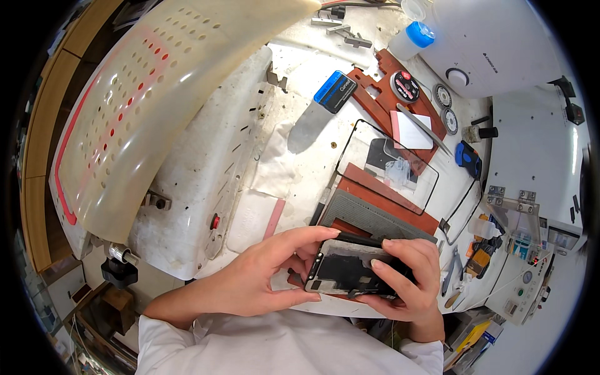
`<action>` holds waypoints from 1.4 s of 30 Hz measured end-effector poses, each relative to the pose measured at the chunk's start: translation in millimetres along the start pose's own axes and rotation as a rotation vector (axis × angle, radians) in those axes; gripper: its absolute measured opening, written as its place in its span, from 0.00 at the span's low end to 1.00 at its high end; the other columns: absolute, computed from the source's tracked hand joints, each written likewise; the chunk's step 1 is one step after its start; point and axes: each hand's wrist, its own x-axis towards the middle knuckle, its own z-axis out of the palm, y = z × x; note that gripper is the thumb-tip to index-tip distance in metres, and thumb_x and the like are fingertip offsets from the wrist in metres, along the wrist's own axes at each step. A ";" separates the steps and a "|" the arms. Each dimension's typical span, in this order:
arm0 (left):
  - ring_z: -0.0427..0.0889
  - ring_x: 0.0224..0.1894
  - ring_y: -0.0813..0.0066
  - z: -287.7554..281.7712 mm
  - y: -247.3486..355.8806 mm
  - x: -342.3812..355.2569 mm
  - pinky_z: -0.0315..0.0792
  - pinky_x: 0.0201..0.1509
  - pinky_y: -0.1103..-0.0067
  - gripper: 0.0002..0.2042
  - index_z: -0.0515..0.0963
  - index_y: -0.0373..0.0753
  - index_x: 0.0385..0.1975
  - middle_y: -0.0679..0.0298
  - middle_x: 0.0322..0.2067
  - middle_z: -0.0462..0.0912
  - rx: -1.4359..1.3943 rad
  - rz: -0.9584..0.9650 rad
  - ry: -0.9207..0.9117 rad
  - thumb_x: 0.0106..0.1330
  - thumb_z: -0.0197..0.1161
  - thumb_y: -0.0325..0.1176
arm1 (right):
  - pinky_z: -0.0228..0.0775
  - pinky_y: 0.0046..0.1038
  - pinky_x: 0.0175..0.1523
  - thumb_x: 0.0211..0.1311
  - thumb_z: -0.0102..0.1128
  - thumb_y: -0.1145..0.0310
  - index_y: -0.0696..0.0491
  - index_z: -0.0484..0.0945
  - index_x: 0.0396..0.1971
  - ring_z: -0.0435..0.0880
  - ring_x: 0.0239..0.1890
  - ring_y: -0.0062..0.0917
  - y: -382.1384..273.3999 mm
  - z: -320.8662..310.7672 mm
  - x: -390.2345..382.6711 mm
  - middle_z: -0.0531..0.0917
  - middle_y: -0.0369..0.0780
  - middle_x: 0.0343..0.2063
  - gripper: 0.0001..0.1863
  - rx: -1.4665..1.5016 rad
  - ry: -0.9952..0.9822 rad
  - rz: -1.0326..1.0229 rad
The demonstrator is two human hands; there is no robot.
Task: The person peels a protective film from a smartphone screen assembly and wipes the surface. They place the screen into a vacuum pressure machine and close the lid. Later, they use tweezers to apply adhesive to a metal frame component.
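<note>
A smartphone body (350, 272), with a bare grey and black inner face turned up, is held between both my hands above the near edge of the bench. My left hand (265, 275) grips its left end, fingers at the top edge and thumb along the lower corner. Around the right end curls my right hand (409, 281), its fingertips resting on the face and edge. Just beyond lies a ridged grey mat (369, 219) on a red-brown pad (415, 215). A thin black phone-shaped frame (357, 134) lies over the pad beside a clear plastic piece (397, 173).
At left stands a white machine with a raised perforated cream cover (125, 112). A blue-and-black flat tool (334, 92), a tape spool (405, 86), a metal blade (424, 128) and a blue-capped bottle (412, 39) lie farther off. Pliers (450, 273) rest at right.
</note>
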 end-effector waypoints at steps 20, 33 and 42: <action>0.77 0.42 0.75 -0.2 0.7 -0.3 0.75 0.44 0.78 0.38 0.59 0.42 0.71 0.61 0.47 0.75 0.008 -0.011 0.002 0.61 0.69 0.22 | 0.72 0.34 0.43 0.38 0.80 0.57 0.50 0.83 0.45 0.83 0.42 0.36 -0.2 0.1 -0.2 0.83 0.44 0.47 0.30 -0.004 -0.004 0.003; 0.77 0.42 0.75 -0.2 1.2 0.0 0.75 0.45 0.78 0.37 0.59 0.41 0.71 0.60 0.47 0.76 0.008 -0.011 -0.003 0.61 0.68 0.21 | 0.72 0.33 0.42 0.37 0.81 0.56 0.50 0.83 0.44 0.83 0.42 0.36 0.1 1.0 -0.5 0.83 0.44 0.47 0.30 -0.003 0.008 0.000; 0.77 0.41 0.75 0.2 0.4 0.2 0.75 0.43 0.78 0.38 0.58 0.41 0.71 0.60 0.46 0.76 0.000 -0.002 -0.005 0.61 0.68 0.21 | 0.71 0.34 0.43 0.37 0.81 0.56 0.50 0.83 0.44 0.82 0.42 0.36 -0.2 1.2 -0.8 0.83 0.44 0.47 0.30 -0.010 0.004 0.006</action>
